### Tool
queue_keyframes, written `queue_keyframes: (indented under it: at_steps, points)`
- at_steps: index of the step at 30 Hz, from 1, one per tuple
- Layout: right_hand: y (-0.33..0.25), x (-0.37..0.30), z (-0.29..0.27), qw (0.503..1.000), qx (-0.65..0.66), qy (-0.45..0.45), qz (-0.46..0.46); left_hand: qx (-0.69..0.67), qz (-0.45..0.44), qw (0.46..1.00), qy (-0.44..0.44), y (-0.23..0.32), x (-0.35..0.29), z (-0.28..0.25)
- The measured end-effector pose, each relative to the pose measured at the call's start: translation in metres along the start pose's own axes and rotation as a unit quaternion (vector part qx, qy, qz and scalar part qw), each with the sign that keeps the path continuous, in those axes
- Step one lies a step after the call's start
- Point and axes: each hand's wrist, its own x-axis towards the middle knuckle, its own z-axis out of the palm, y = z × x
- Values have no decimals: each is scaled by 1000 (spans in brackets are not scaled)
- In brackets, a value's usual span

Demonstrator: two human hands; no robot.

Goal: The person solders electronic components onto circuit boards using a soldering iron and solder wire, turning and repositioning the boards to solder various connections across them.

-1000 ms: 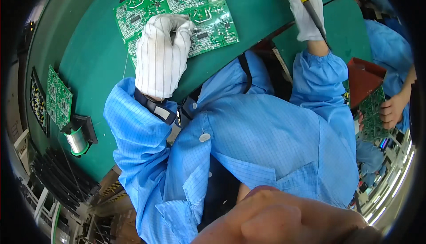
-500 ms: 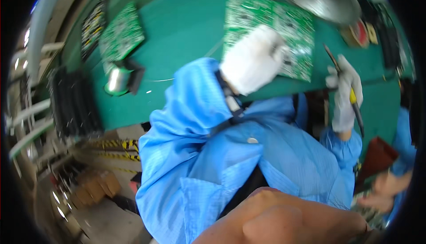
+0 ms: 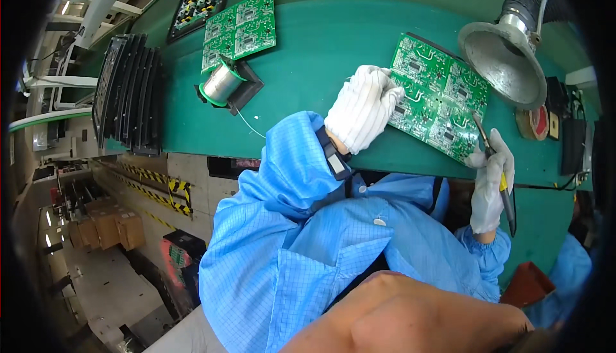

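While the left hand [image 3: 360, 110] rests against the left edge of the green circuit board [image 3: 439, 100], the right hand [image 3: 489, 189] grasps a soldering iron [image 3: 504, 183] at the board's near right side; so it appears in the head view. The board lies on the green table [image 3: 308, 51], turned a little askew. The left fingers are curled inward together with the thumb, but whether they pinch something, I cannot tell. The iron's tip points to the right edge of the board; if it makes contact, I also cannot tell. In my judgement, the step in hand is to keep the board and the tool ready, and the next move calls for a steady wrist and an exact aim.

The board is flat and seems stiff, with four similar sections and fine pale lines. Both hands wear soft white cloth, thinly striped on the left one. The iron is slender, yellow and black. Just beyond the board's right corner there is a dull metal hood [image 3: 500, 67], round like a funnel, on a ribbed duct [image 3: 536, 5]. Well apart to the board's left stands a shiny spool of wire [image 3: 222, 85].
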Motion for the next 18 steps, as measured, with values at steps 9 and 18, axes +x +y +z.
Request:
queue_keyframes:
  at_steps: [9,18]
  points:
    - [-28,9,-5,987,-118,68,-84,43,22,995,85,8,7,-1]
    - [-56,64,-26,958,-259,-107,-62,4,99,994,-48,41,-18,38]
